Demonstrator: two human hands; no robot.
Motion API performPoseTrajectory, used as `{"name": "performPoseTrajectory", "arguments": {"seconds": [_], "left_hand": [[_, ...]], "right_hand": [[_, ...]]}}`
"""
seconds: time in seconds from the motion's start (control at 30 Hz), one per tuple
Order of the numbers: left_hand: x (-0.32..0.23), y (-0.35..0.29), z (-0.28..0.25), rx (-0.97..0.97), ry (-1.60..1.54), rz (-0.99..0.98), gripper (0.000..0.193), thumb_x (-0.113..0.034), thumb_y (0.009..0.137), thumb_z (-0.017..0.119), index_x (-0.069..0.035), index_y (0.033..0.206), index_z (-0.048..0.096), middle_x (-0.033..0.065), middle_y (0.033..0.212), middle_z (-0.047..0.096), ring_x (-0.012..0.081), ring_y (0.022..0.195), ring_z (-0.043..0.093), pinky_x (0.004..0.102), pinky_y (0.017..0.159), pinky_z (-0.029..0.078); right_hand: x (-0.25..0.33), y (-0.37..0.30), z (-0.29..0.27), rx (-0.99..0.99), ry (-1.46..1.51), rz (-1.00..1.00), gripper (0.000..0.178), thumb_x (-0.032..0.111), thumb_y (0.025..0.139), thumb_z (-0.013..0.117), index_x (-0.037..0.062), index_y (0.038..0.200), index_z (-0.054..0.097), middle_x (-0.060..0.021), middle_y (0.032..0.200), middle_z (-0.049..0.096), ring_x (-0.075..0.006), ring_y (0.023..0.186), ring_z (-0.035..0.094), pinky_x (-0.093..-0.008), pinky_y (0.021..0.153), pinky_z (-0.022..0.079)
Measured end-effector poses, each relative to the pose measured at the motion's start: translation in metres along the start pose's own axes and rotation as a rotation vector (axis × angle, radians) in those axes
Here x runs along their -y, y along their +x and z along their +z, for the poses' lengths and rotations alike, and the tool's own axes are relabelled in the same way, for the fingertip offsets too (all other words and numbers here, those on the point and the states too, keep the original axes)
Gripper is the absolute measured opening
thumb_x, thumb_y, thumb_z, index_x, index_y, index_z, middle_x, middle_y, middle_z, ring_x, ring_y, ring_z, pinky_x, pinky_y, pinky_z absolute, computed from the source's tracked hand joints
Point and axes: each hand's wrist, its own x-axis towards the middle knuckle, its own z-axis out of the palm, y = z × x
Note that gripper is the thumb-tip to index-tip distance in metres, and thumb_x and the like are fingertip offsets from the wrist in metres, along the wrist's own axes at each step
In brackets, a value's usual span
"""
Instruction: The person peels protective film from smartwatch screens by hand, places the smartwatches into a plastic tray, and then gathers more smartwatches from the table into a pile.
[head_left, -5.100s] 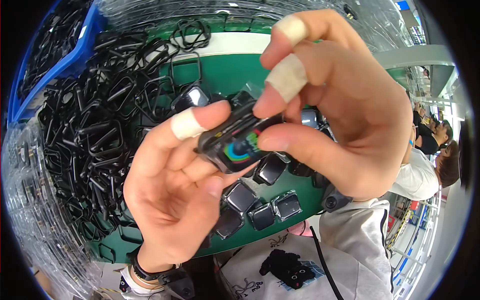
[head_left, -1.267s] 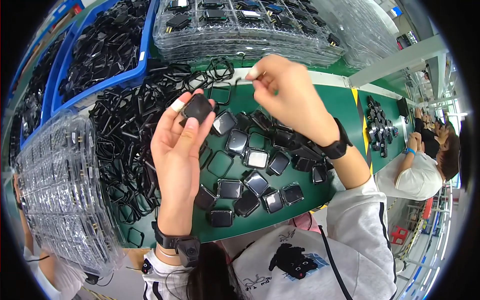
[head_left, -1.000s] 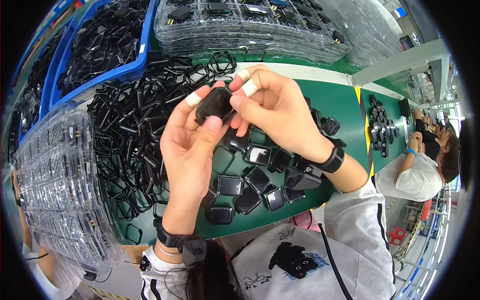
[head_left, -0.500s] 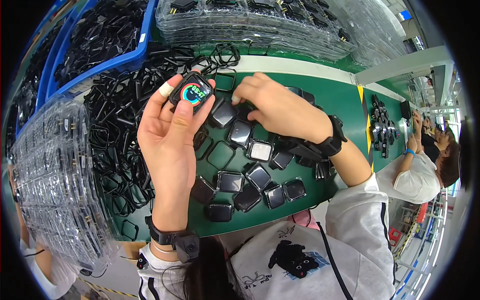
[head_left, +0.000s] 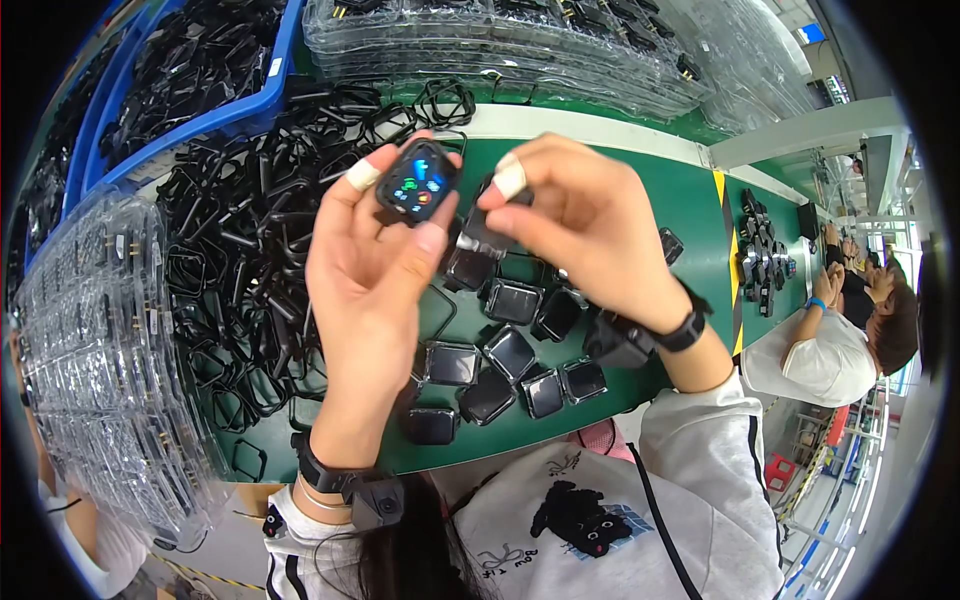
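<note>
My left hand (head_left: 362, 262) is closed round a black square smartwatch body (head_left: 418, 182), fingers behind it and thumb at its lower right edge. Its screen is lit with small coloured icons. Close beside it, my right hand (head_left: 592, 225) pinches a second dark watch body (head_left: 490, 228) between thumb and fingers, partly hidden by the fingers. Pale wraps cover a fingertip on each hand. Below the hands lie several dark-screened watch bodies (head_left: 511, 352) on the green table mat (head_left: 520, 430).
A heap of black frames (head_left: 255, 230) covers the table's left part. Beyond it stand blue bins (head_left: 215, 125) of black parts. Clear plastic trays are stacked at left (head_left: 115, 370) and at the back (head_left: 500, 70). Another person (head_left: 830, 335) sits far right near more black pieces (head_left: 765, 250).
The lit screen has gone from a coloured ring dial to small icons. My left hand has shifted right. My right hand has lifted a watch body from the table towards it.
</note>
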Motion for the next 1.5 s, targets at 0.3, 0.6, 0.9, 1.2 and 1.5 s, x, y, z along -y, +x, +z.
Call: {"name": "performPoseTrajectory", "arguments": {"seconds": [0.3,0.6,0.9,1.2,1.5], "left_hand": [[-0.005,0.0,-0.002,0.202,-0.05,0.03,0.064,-0.003,0.086,0.06,0.003,0.14,0.026,0.0251,0.143,0.034,0.0403,0.129,0.04,0.0448,0.105,0.039],[-0.006,-0.004,0.001,0.231,-0.179,-0.085,0.067,-0.003,0.087,0.06,0.005,0.142,0.022,0.029,0.143,0.031,0.0421,0.129,0.039,0.0492,0.106,0.039],[-0.01,-0.007,0.004,0.168,-0.104,-0.142,0.062,0.002,0.087,0.053,0.007,0.141,0.023,0.0293,0.141,0.035,0.0348,0.127,0.045,0.0451,0.105,0.041],[-0.008,-0.007,0.004,0.197,-0.185,-0.124,0.065,0.003,0.082,0.051,0.008,0.141,0.023,0.0304,0.141,0.033,0.0369,0.13,0.041,0.0453,0.107,0.037],[-0.005,-0.006,-0.001,0.236,0.025,-0.052,0.065,0.009,0.077,0.048,0.008,0.138,0.027,0.03,0.139,0.037,0.0365,0.127,0.045,0.0429,0.106,0.038]], "right_hand": [[0.007,-0.015,0.007,-0.054,-0.36,-0.52,0.034,0.005,0.066,0.077,0.0064,0.1,0.071,-0.0114,0.097,0.06,-0.0268,0.082,0.06,-0.0356,0.069,0.051],[0.002,-0.008,-0.004,-0.14,-0.491,-0.633,0.024,0.014,0.054,0.082,0.0233,0.075,0.075,-0.0054,0.098,0.055,-0.0241,0.084,0.054,-0.0355,0.068,0.042],[0.0,-0.002,-0.001,-0.146,-0.427,-0.739,0.022,0.016,0.055,0.084,0.0226,0.072,0.071,-0.0108,0.106,0.052,-0.025,0.09,0.054,-0.0287,0.066,0.045],[-0.008,-0.005,0.001,-0.186,-0.574,-0.841,0.025,0.02,0.055,0.082,0.023,0.079,0.074,-0.0041,0.106,0.058,-0.0226,0.084,0.051,-0.0295,0.066,0.042],[-0.01,-0.004,-0.001,-0.111,-0.558,-0.85,0.023,0.018,0.058,0.08,0.0202,0.08,0.072,-0.0032,0.101,0.062,-0.0234,0.088,0.051,-0.029,0.065,0.044]]}}
